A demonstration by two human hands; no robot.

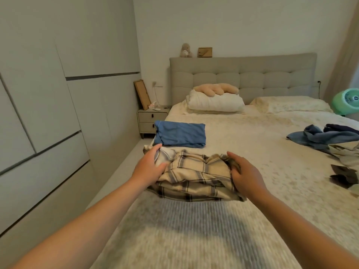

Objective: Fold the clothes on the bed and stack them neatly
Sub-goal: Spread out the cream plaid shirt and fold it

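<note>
Left hand [150, 167] grips the left end of the folded plaid shirt [196, 177], thumb on top | right hand [245, 174] curls round its right end | shirt sits on the bed [242, 136], just in front of folded blue garment [180, 134] | unfolded clothes [326, 137] lie far right
</note>
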